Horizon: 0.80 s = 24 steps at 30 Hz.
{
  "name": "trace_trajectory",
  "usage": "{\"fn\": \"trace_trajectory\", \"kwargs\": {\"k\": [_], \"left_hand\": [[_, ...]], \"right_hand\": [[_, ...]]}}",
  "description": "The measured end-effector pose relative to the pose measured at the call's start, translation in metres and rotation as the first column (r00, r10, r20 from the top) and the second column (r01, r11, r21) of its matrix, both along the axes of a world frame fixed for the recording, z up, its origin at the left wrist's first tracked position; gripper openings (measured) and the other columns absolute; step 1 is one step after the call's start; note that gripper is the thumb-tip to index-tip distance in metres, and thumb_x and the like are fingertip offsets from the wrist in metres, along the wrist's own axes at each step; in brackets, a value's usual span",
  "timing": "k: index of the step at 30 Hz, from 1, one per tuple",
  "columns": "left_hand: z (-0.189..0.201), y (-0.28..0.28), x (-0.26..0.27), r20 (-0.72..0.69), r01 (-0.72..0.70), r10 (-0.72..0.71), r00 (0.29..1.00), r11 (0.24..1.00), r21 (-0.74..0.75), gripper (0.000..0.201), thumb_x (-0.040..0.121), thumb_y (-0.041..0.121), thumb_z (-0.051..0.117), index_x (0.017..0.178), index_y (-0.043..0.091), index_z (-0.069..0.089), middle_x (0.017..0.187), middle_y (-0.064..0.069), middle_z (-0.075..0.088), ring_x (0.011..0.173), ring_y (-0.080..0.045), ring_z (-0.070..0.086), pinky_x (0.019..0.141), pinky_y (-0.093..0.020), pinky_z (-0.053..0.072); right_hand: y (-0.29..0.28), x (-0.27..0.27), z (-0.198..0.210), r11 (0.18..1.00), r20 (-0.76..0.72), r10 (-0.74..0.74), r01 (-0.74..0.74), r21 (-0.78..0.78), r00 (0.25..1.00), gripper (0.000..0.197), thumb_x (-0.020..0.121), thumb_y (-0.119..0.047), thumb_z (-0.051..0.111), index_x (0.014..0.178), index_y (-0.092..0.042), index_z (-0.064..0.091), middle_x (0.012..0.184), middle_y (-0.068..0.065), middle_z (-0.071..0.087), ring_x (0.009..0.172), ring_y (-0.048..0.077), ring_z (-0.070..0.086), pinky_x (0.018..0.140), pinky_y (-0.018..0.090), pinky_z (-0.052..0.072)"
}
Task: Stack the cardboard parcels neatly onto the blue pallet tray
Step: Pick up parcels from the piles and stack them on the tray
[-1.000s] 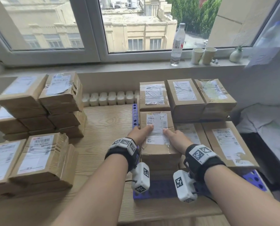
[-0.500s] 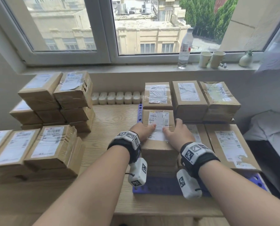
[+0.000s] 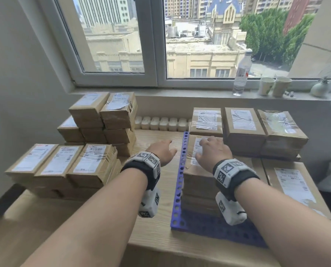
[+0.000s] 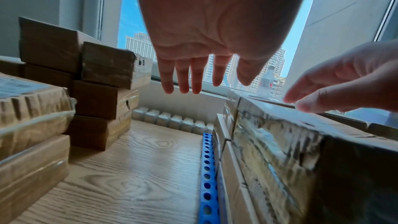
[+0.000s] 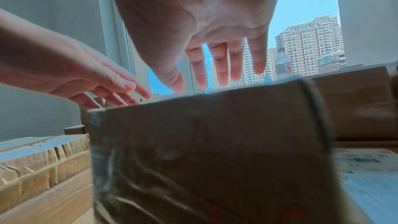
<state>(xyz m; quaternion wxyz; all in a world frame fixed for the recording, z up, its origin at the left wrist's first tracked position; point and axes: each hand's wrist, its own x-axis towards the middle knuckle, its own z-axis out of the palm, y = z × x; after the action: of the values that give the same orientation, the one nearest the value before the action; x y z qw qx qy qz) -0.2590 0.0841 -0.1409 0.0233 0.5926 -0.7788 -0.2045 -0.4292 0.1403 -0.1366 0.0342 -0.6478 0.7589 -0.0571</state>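
Note:
The blue perforated pallet tray [image 3: 180, 176] lies on the right half of the wooden table. A stack of taped cardboard parcels [image 3: 197, 182] stands at its front-left corner, with more parcels [image 3: 243, 124] in a row behind. My right hand [image 3: 211, 151] is spread just over the top parcel's label, fingers straight [image 5: 224, 67], holding nothing. I cannot tell whether it touches the parcel. My left hand [image 3: 163, 151] hovers open over bare table left of the tray edge, fingers straight [image 4: 193, 81]. The top parcel's near side [image 5: 204, 151] fills the right wrist view.
Loose parcels sit left of the tray, as a tall pile [image 3: 103, 122] at the back and a low row [image 3: 60, 164] in front. Flat parcels [image 3: 291, 182] lie on the tray's right. A bottle [image 3: 241, 74] and cups [image 3: 274, 86] stand on the windowsill. White bottles [image 3: 160, 123] line the wall.
Both hands lay flat on the top parcel's label. The left hand has come off it and moved left over the table, and the right hand has eased back. The head view has turned left.

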Motion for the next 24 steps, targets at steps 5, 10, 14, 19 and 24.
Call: {"fn": "trace_trajectory", "kwargs": {"k": [5, 10, 14, 19, 24], "left_hand": [[0.011, -0.003, 0.043, -0.009, -0.041, 0.041, 0.999, 0.998, -0.055, 0.055, 0.101, 0.041, 0.042, 0.151, 0.018, 0.034, 0.154, -0.007, 0.039, 0.14, -0.027, 0.037, 0.115, -0.041, 0.031], [0.013, -0.004, 0.095, -0.006, -0.074, 0.074, 0.997, 0.995, -0.066, 0.055, 0.1, 0.041, 0.045, 0.149, 0.02, 0.036, 0.152, -0.009, 0.039, 0.139, -0.03, 0.037, 0.113, -0.043, 0.033], [0.018, -0.013, 0.148, 0.061, -0.072, 0.077, 0.995, 0.994, -0.078, 0.054, 0.099, 0.044, 0.045, 0.148, 0.023, 0.036, 0.145, -0.01, 0.043, 0.134, -0.031, 0.038, 0.109, -0.045, 0.037], [0.026, -0.03, 0.221, 0.025, -0.121, 0.122, 0.992, 0.991, -0.062, 0.052, 0.098, 0.042, 0.043, 0.146, 0.024, 0.038, 0.144, -0.009, 0.044, 0.134, -0.03, 0.039, 0.107, -0.047, 0.039], [0.033, -0.049, 0.293, -0.03, -0.16, 0.159, 0.987, 0.985, -0.063, 0.051, 0.098, 0.041, 0.042, 0.147, 0.025, 0.037, 0.145, -0.007, 0.043, 0.134, -0.028, 0.039, 0.107, -0.046, 0.039]], "right_hand": [[-0.012, 0.043, 0.01, 0.999, 0.032, 0.054, -0.054, 0.001, 0.998, 0.042, 0.094, -0.038, 0.044, 0.13, -0.018, 0.051, 0.126, 0.007, 0.052, 0.12, 0.026, 0.045, 0.093, 0.041, 0.046], [-0.029, 0.101, 0.015, 0.996, 0.036, 0.094, -0.094, 0.006, 0.995, 0.042, 0.095, -0.039, 0.044, 0.13, -0.018, 0.053, 0.131, 0.006, 0.054, 0.124, 0.025, 0.046, 0.093, 0.039, 0.044], [-0.042, 0.158, 0.015, 0.991, 0.037, 0.129, -0.13, 0.029, 0.991, 0.04, 0.096, -0.039, 0.043, 0.129, -0.017, 0.053, 0.131, 0.004, 0.055, 0.122, 0.025, 0.047, 0.095, 0.04, 0.045], [-0.061, 0.229, 0.018, 0.989, 0.033, 0.147, -0.148, 0.029, 0.989, 0.04, 0.096, -0.039, 0.043, 0.128, -0.019, 0.053, 0.129, 0.003, 0.057, 0.12, 0.024, 0.05, 0.095, 0.039, 0.045], [-0.083, 0.298, 0.016, 0.99, 0.043, 0.141, -0.142, 0.022, 0.989, 0.035, 0.095, -0.041, 0.045, 0.121, -0.022, 0.057, 0.12, 0.003, 0.061, 0.111, 0.023, 0.055, 0.086, 0.035, 0.046]]}}
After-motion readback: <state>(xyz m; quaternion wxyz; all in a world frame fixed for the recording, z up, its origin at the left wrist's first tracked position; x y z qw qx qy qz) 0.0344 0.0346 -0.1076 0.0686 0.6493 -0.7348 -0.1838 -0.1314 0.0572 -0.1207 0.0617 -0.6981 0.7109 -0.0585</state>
